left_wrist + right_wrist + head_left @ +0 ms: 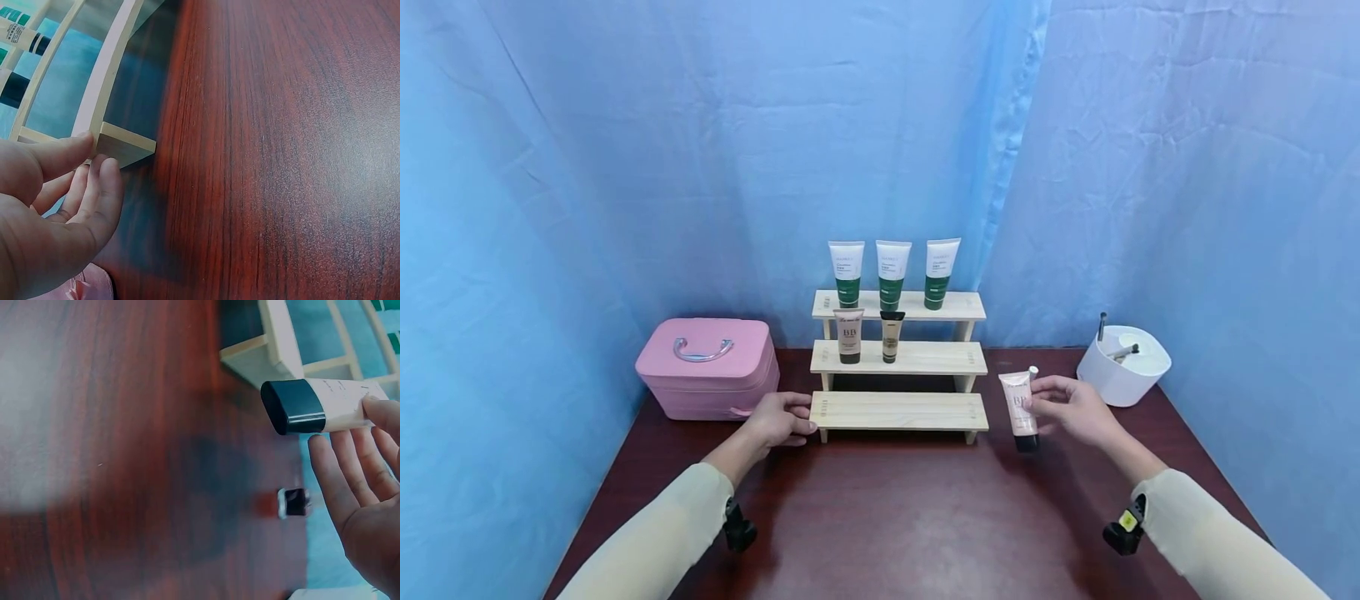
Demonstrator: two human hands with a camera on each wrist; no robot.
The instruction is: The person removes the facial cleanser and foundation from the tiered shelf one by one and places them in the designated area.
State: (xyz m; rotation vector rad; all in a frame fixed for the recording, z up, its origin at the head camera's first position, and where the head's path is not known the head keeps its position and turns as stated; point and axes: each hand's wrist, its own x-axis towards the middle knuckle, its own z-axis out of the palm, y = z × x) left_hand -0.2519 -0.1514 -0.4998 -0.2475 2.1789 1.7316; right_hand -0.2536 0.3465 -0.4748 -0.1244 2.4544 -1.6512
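My right hand [1075,408] pinches a pale pink BB cream tube [1018,404], black cap downward, above the table to the right of a three-step wooden display stand [895,412]. In the right wrist view the thumb lies across the tube's body [344,403]. With thumb and fingertips, my left hand [778,419] holds the left end of the stand's lowest step. Another BB cream tube [849,337] and a smaller gold tube with a black top [891,337] stand on the middle step. Along the top step are three white-and-green tubes [892,275].
A pink case [707,367] with a silver handle sits left of the stand. On the right is a white container [1123,371] with brushes in it. A small dark bottle [294,503] stands behind my right hand. Blue curtains [880,125] surround the dark red table [895,517].
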